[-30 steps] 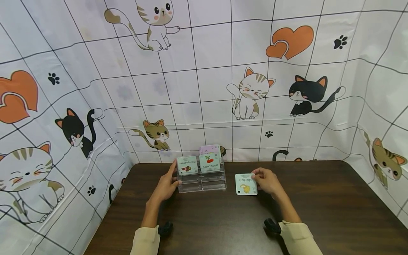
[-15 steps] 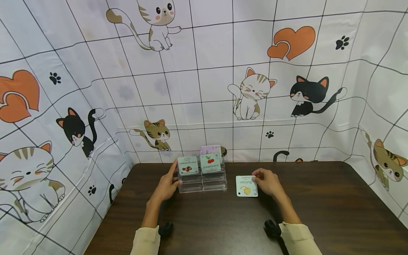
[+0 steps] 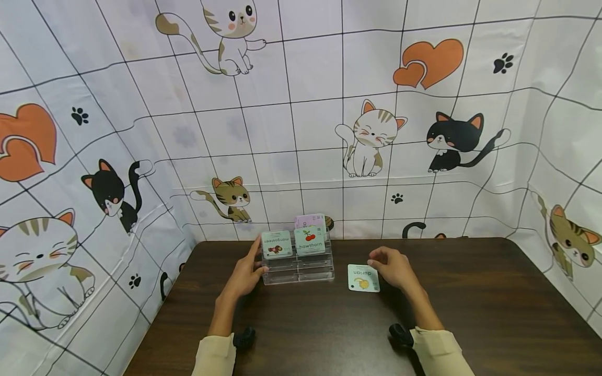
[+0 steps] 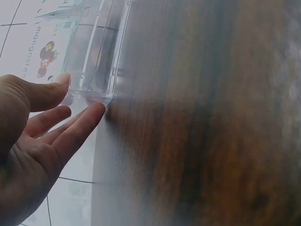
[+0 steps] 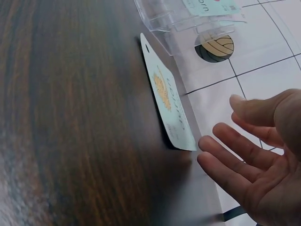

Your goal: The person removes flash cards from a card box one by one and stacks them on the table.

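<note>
A clear tiered card holder (image 3: 298, 274) stands near the table's back edge, with a mangosteen card (image 3: 276, 245), a hawthorn card (image 3: 310, 241) and a lilac card (image 3: 309, 219) on its upper tiers. My left hand (image 3: 245, 272) rests against its left side; in the left wrist view the thumb and extended fingertips meet its clear end. Right of the holder, a durian card (image 3: 363, 279) lies face up, low over the table, its corner raised in the right wrist view. My right hand (image 5: 263, 150) is beside that card, fingers spread and loosely bent, nothing between them.
The dark wooden table (image 3: 324, 334) meets a white grid-patterned curtain (image 3: 310, 141) printed with cats just behind the holder. A black wrist strap (image 3: 401, 334) shows at the right sleeve, another strap (image 3: 244, 338) at the left.
The durian card has tipped down flatter toward the table, and my right fingers have come off its corner. My left hand and the card holder have stayed in place.
</note>
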Demonstrator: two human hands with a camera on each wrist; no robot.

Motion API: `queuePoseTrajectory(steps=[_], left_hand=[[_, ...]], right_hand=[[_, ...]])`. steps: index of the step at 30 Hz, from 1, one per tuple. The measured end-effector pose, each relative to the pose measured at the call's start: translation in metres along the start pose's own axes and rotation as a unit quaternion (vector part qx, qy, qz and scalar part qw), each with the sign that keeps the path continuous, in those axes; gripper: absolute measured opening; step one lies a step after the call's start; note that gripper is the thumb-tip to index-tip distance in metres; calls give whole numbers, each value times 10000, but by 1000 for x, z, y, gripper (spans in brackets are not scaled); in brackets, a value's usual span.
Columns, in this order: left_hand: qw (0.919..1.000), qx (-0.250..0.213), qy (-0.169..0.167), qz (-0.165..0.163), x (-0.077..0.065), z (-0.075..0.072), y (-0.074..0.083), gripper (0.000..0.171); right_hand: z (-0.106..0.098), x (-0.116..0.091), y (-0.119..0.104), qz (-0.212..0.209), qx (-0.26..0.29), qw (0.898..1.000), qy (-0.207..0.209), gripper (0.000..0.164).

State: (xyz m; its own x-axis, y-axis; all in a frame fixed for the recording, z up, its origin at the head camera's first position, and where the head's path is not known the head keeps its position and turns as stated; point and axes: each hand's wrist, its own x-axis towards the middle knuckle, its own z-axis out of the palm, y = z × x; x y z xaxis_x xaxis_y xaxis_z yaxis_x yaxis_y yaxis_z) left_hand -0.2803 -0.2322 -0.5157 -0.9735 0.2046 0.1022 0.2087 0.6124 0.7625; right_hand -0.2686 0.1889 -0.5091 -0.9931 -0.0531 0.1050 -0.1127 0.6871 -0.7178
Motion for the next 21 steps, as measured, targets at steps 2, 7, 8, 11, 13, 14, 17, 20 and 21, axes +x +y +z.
queuePoseTrajectory(steps=[2, 7, 8, 11, 13, 14, 17, 20, 21], left_hand=[[10000, 3, 0, 5, 0, 0, -1, 98], [10000, 45, 13, 45, 0, 0, -1, 98], [10000, 44, 18, 48, 0, 0, -1, 98], [10000, 73, 36, 51, 0, 0, -1, 98], [9999, 90, 45, 41, 0, 0, -1, 97], [9999, 101, 50, 36, 1, 0, -1, 97], [9999, 131, 53, 21, 1, 0, -1, 97], [9999, 148, 58, 22, 0, 0, 0, 97], [9999, 146, 60, 20, 0, 0, 0, 97]], right_hand=[[0, 0, -1, -38, 48, 10000, -36, 21], [1, -1, -4, -135, 253, 9995, -107, 29], [1, -1, -4, -130, 305, 9994, -128, 31], [1, 0, -6, -117, 447, 9987, -211, 35], [1, 0, -7, -84, 533, 9982, -258, 37], [1, 1, -7, -64, 597, 9978, -280, 37], [3, 2, -9, -32, 844, 9958, -349, 37], [5, 3, -11, -8, 1062, 9936, -385, 38], [6, 4, -12, 7, 1130, 9928, -393, 38]])
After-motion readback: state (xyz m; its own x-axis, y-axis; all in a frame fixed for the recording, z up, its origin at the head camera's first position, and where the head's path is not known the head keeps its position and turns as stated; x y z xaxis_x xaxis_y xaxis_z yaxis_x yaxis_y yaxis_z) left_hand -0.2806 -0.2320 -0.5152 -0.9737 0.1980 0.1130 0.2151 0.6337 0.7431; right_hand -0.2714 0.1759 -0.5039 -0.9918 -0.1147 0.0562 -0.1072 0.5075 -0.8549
